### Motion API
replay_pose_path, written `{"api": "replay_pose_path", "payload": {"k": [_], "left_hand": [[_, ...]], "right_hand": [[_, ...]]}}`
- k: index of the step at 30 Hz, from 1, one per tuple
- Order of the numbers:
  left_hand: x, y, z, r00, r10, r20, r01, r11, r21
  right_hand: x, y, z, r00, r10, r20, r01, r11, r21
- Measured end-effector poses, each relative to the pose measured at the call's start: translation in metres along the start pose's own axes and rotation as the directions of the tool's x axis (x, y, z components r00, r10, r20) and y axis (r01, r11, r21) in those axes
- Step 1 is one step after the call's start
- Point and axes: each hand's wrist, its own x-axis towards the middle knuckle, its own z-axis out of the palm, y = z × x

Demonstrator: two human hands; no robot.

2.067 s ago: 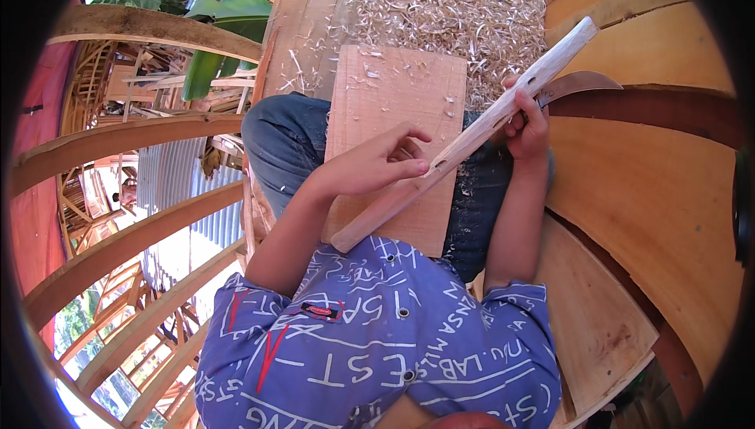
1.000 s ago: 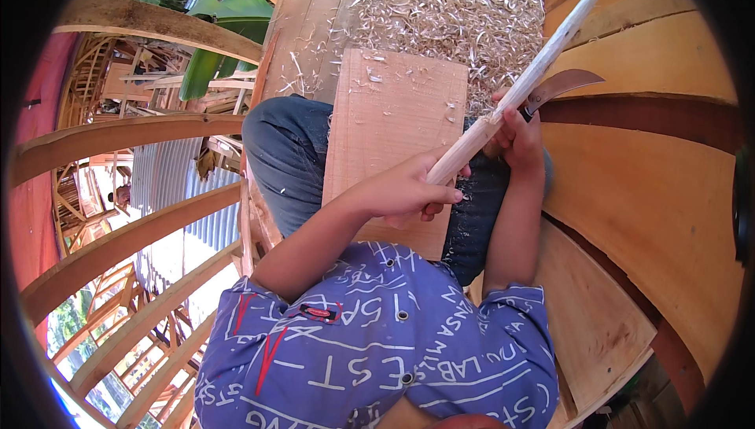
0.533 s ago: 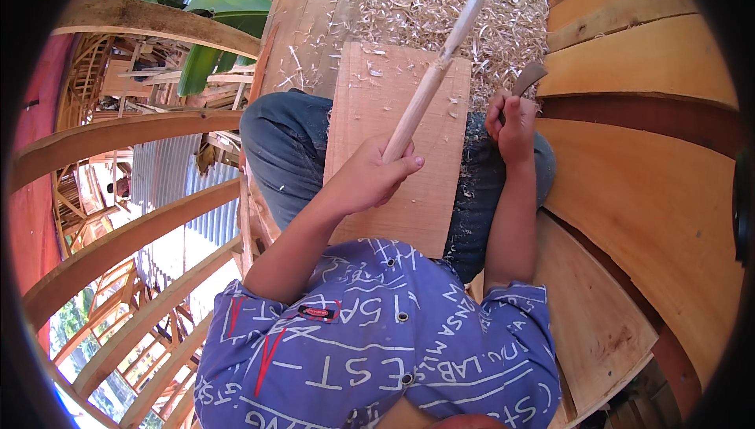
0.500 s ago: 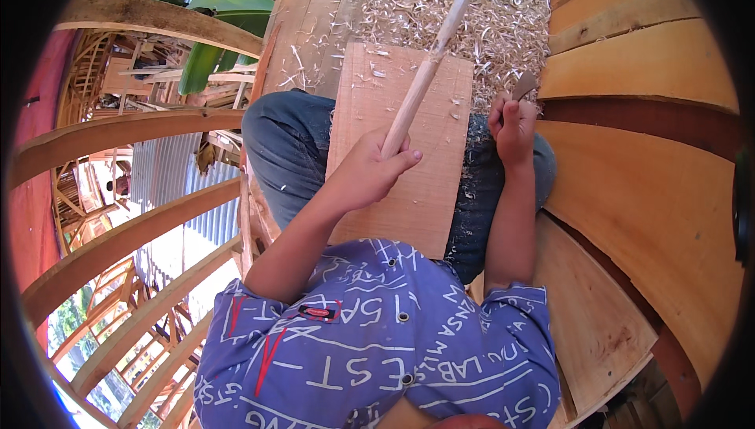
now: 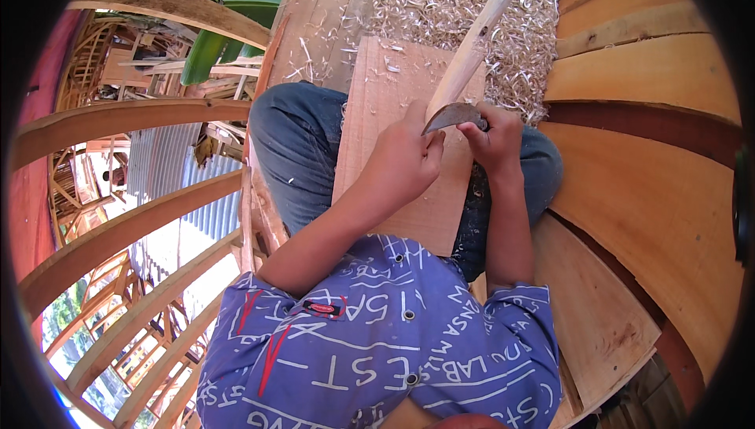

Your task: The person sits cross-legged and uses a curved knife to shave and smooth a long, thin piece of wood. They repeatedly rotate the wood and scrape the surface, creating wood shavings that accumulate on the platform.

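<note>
A long pale wooden stick (image 5: 481, 34) slants up and to the right from my left hand (image 5: 405, 158), which is closed around its near end. In my right hand (image 5: 500, 138) is a curved knife (image 5: 451, 117), its dark blade lying across the stick close to my left fingers. My right fingers wrap the handle and mostly hide it. Under both hands a flat wooden board (image 5: 383, 103) rests over my crossed legs, with a few thin shavings on it.
Beyond the board, curled wood shavings (image 5: 515, 55) cover the plank floor (image 5: 314, 44). Slanted planks (image 5: 645, 79) form a wall on the right. To the left are curved wooden rails (image 5: 134, 134), with corrugated metal sheets (image 5: 161, 165) and green leaves (image 5: 236, 16) behind them.
My right hand has brought the knife leftward from beside the board onto the stick. The stick's near end and my left hand have shifted slightly right.
</note>
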Motion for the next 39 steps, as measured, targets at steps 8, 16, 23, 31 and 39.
{"api": "replay_pose_path", "payload": {"k": [8,16,23,31,39], "left_hand": [[-0.008,-0.006,0.003,0.976,0.217,0.019,-0.216,0.958,0.186],[-0.016,-0.005,0.005,0.986,0.158,0.049,-0.161,0.985,0.066],[-0.022,-0.008,0.006,0.998,0.020,0.063,-0.016,0.998,-0.056],[-0.026,-0.011,0.011,0.999,-0.003,0.041,0.007,0.995,-0.104],[-0.033,-0.005,0.006,0.988,-0.119,0.095,0.131,0.983,-0.125]], "right_hand": [[-0.002,0.004,0.000,0.998,-0.002,-0.069,-0.008,0.989,-0.145],[-0.001,0.006,-0.003,0.995,0.041,-0.088,-0.055,0.986,-0.156],[-0.002,0.003,-0.004,0.989,0.125,-0.084,-0.136,0.981,-0.137],[-0.003,0.005,-0.005,0.978,0.189,-0.091,-0.203,0.961,-0.187],[-0.002,0.003,-0.002,0.979,0.126,-0.158,-0.154,0.972,-0.179]]}}
